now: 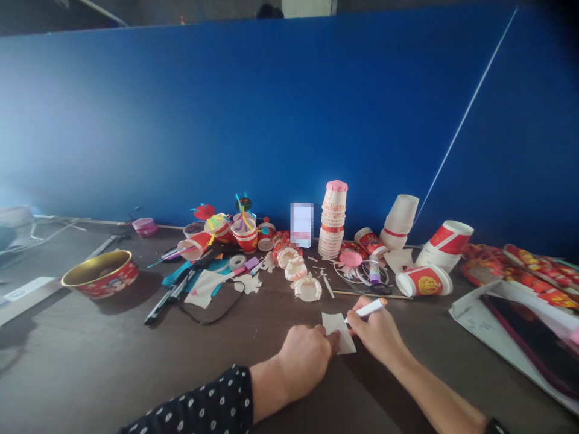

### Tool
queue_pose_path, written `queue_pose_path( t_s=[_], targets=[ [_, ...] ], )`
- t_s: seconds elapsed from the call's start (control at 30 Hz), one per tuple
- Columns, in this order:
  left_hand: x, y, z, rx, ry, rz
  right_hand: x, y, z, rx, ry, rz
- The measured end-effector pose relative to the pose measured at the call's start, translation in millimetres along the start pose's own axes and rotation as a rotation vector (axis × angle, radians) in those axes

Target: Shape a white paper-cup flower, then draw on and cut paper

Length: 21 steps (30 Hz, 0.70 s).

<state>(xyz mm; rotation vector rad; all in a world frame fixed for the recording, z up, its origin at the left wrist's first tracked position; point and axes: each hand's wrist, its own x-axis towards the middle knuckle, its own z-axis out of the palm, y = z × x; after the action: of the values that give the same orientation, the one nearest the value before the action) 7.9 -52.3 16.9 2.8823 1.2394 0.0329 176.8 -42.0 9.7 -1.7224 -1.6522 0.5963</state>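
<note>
A small white paper piece [335,326] lies on the dark table [136,367] near the front edge. My left hand [304,358] rests closed on the table, its fingers pressing the paper's left edge. My right hand [376,330] is closed round a white marker with an orange end [370,308], its tip down on the paper's right side. Just beyond the paper sit three cut white paper-cup flowers [298,271].
A stack of red-and-white paper cups [333,222] stands against the blue partition [289,114]. More cups [424,281] lie to the right, decorated cups [244,232] to the left, a gold-and-red bowl [100,274] far left, scissors and pens [176,289], red packets [534,271] far right.
</note>
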Motion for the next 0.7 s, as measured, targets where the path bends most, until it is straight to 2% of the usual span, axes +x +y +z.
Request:
queue_pose_path(
  t_s=[0.53, 0.7],
  targets=[
    [0.1, 0.2, 1.2, 0.010, -0.004, 0.007, 0.6, 6.0, 2.0, 0.015, -0.001, -0.004],
    [0.4, -0.3, 0.3, 0.012, 0.006, 0.013, -0.9, 2.5, 0.5, 0.167, 0.020, 0.020]
  ],
)
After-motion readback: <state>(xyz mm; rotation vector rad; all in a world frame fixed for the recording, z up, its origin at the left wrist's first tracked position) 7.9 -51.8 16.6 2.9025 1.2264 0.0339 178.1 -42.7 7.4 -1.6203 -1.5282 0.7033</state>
